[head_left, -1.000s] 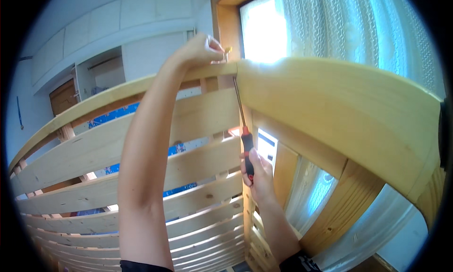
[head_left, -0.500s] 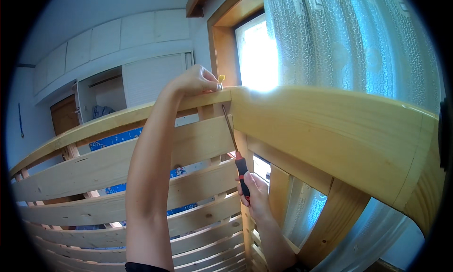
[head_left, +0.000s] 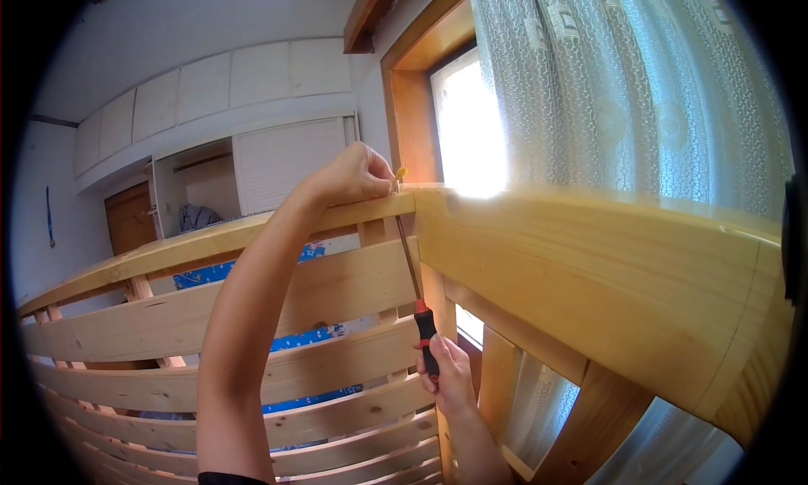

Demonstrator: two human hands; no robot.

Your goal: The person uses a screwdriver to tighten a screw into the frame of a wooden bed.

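In my judgement, the screwdriver [head_left: 426, 332] needs its shaft straight and its tip seated before turning. It stands tilted below the left rail [head_left: 189, 245], beside the corner with the wide right board [head_left: 581, 270]. I have the right hand [head_left: 453, 378] clamped around its handle. The left hand [head_left: 358, 175] bends its fingers at the small yellow piece [head_left: 401, 173]; I cannot tell whether they pinch it.

my screwdriver [head_left: 425, 333] moved over

its tip was by the big board [head_left: 589, 274]; now my right hand [head_left: 451, 375] has it further left, under the rail [head_left: 370, 209]. my left hand [head_left: 358, 178] came down nearer the rail. more ceiling [head_left: 227, 13] shows.
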